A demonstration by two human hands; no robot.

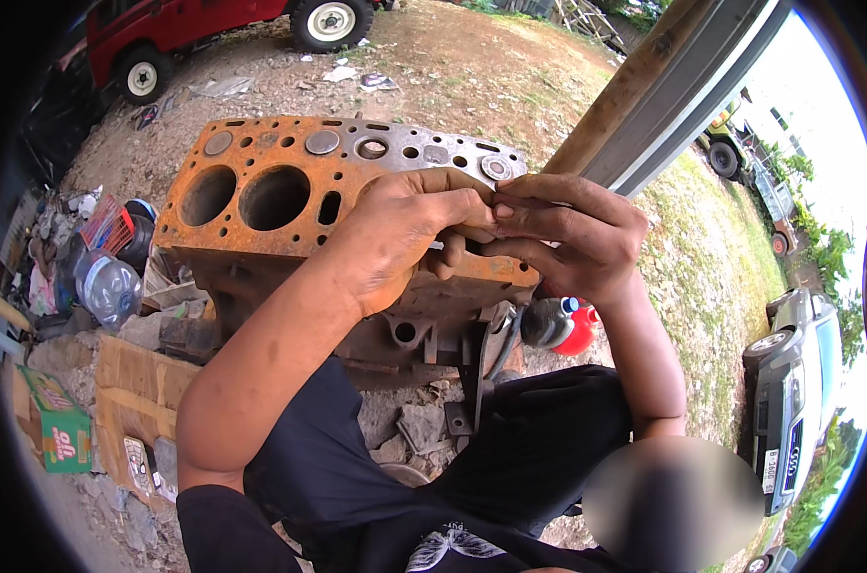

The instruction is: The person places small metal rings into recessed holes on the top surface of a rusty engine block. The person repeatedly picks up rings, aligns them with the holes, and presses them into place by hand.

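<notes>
A rusty engine block (252,244) stands in front of me, its top face orange on the left and bare grey toward the far right. Two large round cylinder bores open on its left part. Above the block's right half, my left hand (400,229) and my right hand (581,229) meet with their fingertips pinched together. Both are closed. A small pale sliver (436,245) shows by the left fingers; the rest of what they pinch is hidden. Round metal discs sit on the top face, one of them (496,168) just beyond my fingers and another (322,142) farther left.
Right of the block rises a post (634,105). Below my right hand stand a dark bottle (548,325) and a red container (579,329). Cardboard (142,387), a green box (56,420) and a clear plastic jug (109,286) lie at left. Vehicles are parked beyond.
</notes>
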